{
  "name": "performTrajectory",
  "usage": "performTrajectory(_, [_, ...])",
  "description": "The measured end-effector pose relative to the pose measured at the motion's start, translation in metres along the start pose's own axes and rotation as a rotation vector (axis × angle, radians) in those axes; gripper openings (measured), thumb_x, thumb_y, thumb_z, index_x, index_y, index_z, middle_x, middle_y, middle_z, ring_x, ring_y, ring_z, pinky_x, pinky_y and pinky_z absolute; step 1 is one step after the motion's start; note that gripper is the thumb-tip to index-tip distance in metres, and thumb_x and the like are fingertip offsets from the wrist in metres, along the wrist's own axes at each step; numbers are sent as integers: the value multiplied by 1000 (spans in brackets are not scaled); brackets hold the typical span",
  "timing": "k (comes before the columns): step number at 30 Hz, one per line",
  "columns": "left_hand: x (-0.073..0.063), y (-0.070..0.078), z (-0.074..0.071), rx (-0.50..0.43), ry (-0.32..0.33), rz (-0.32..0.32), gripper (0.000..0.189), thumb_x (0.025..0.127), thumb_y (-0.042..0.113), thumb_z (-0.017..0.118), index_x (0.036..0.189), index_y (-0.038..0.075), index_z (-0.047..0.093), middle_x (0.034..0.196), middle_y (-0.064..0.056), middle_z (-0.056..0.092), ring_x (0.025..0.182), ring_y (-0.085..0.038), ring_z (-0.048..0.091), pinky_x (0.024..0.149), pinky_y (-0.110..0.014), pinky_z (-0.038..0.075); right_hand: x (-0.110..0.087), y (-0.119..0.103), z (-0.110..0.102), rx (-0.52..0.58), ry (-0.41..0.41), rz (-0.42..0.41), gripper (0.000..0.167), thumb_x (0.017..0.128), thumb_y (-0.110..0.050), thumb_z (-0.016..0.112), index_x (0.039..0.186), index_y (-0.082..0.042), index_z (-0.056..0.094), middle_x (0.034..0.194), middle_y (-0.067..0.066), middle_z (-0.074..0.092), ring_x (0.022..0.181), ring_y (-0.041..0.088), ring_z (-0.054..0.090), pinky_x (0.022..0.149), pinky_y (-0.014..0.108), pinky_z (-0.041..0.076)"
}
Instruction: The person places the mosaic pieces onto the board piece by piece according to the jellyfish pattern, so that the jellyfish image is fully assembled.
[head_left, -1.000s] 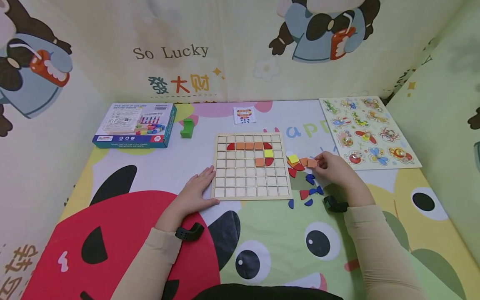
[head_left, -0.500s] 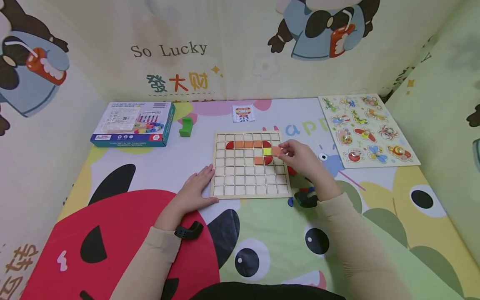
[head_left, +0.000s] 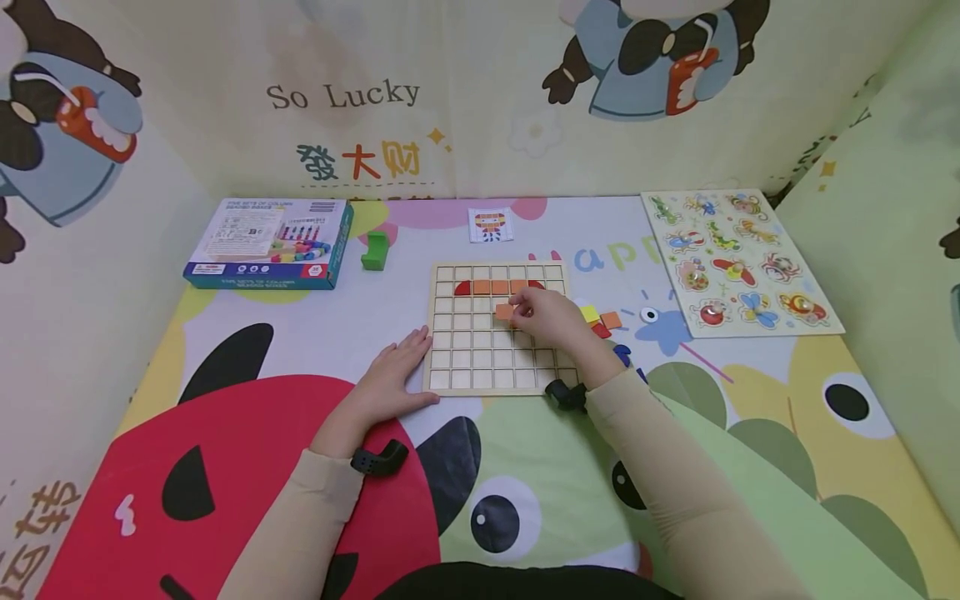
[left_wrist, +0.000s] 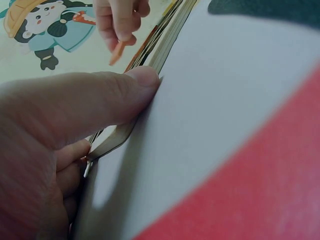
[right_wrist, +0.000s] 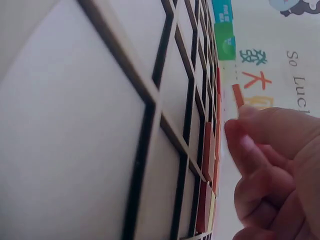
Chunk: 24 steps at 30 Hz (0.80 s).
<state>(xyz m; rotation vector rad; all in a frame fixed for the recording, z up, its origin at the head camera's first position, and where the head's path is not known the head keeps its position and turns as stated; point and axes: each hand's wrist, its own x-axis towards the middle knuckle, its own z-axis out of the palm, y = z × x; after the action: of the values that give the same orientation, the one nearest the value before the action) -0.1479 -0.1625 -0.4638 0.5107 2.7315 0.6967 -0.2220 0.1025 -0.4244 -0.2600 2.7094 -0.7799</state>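
Observation:
Between thumb and fingertips my right hand pinches an orange square tile, held above the wooden grid board. The right wrist view shows that tile raised off the grid. Along the board's upper part runs a row of orange tiles with a red rounded piece at its left end. My right hand covers some pieces below that row. My left hand lies flat with fingers extended against the board's left edge, its thumb touching the edge near the front corner.
Right of the board lie loose yellow, orange and blue pieces, partly behind my right arm. A small pattern card lies beyond the board. Around them are a green block, a box and an insect puzzle.
My right hand has picked the orange tile from the loose pieces and carried it left, over the middle of the board. My left hand has stayed at the board's edge.

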Motion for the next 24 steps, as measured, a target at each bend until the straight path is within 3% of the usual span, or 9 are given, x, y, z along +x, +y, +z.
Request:
performTrajectory(6, [1, 0, 0, -1, -1, 0, 98, 69, 44, 72, 146, 17, 18, 153, -1, 15, 141, -22, 11, 112, -50, 12, 5, 2, 4, -109, -17, -29, 24, 84, -27, 63, 104, -14, 63, 84, 0, 59, 78, 18, 52, 66, 28, 42])
performTrajectory(13, [-1, 1, 0, -1, 8, 13, 97, 69, 44, 72, 145, 15, 20, 153, -2, 16, 141, -23, 12, 112, -50, 13, 7, 3, 7, -138, -24, -60, 26, 84, -26, 64, 106, -13, 65, 76, 2, 57, 73, 18, 49, 59, 27, 36])
performTrajectory(24, [-1, 2, -1, 4, 17, 18, 97, 69, 43, 72, 145, 14, 21, 153, -3, 17, 141, -23, 14, 112, -50, 14, 3, -3, 4, -240, -24, -60, 33, 83, -31, 65, 111, -15, 64, 93, 1, 60, 80, 18, 49, 61, 27, 38])
